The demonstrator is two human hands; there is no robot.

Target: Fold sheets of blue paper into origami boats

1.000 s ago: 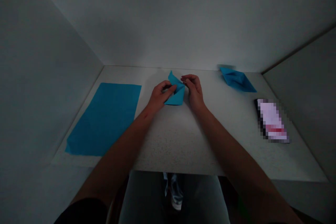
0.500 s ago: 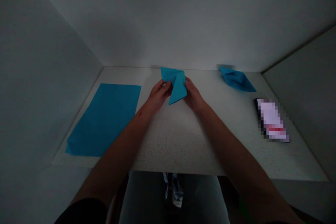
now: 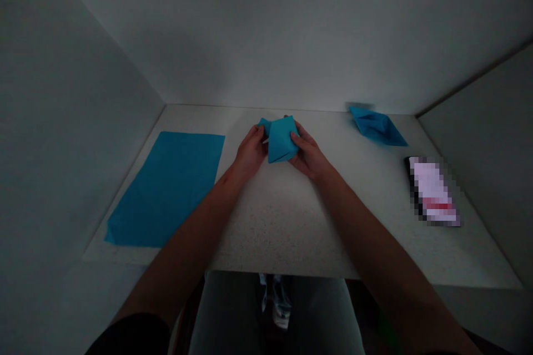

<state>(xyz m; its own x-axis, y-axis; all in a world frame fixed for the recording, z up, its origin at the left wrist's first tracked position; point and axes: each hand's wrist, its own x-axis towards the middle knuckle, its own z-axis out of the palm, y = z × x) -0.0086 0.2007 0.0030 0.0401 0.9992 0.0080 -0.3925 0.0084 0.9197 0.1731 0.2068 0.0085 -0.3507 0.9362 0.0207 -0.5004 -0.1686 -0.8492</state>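
A piece of folded blue paper (image 3: 281, 140) is held between both hands above the far middle of the table. My left hand (image 3: 250, 151) pinches its left part, where a small flap shows behind the thumb. At its right edge, my right hand (image 3: 308, 154) grips it with the thumb on the near face and the other fingers behind. A broad panel of the paper faces me, with a slit-like fold along its bottom. The fingers behind the paper are partly hidden.
On the left of the speckled white table (image 3: 275, 233) lies a flat blue sheet (image 3: 170, 186), one near corner creased. A folded blue paper boat (image 3: 378, 126) rests at the back right. Closer on the right is a blurred phone (image 3: 433, 188). Walls (image 3: 266, 33) enclose the back and sides.
The folded paper has turned in my hands; its pointed flaps gave way to a broader, more compact face. My right thumb has come onto the front of it.
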